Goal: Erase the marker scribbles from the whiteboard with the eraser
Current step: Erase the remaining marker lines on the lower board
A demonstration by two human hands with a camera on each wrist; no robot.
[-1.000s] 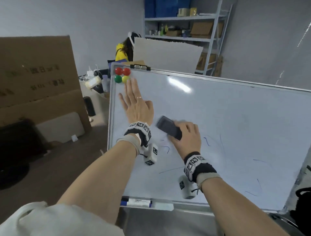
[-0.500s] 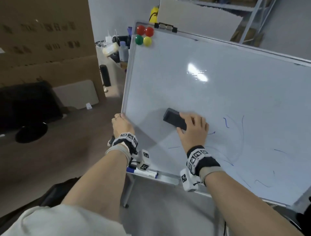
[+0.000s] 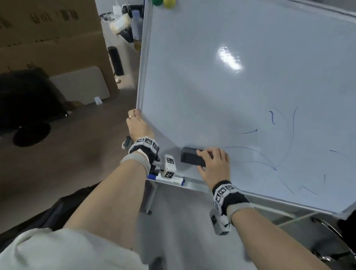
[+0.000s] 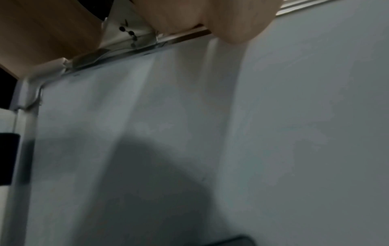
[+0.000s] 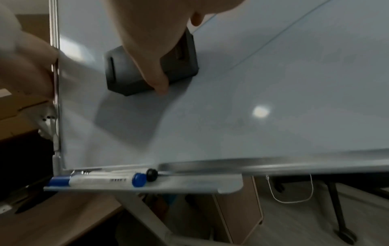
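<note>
Brown cardboard sheets lean against the far wall to the left, and a grey floor runs under the stand of the whiteboard, which fills most of the head view and tilts slightly. At the board's top edge sit 2 round magnets, a green magnet and a yellow magnet, side by side. The left hand grips the board's left frame low down, fingers wrapped around the edge out of sight and a ring showing on 1 finger. The right hand holds the dark eraser flat against the board near the lower left corner, fingers curled over its top and thumb along its lower side; the right wrist view shows the eraser pressed to the surface with the thumb across it. Thin blue scribbles are on the board to the right of the eraser: a short squiggle, a small arrow-like stroke, long faint curves, and a few dashes toward the lower right. On the tray below the board's bottom rail lies a blue-capped marker, with a black cap just beside its end. Each wrist carries a black band with square printed tags.
</note>
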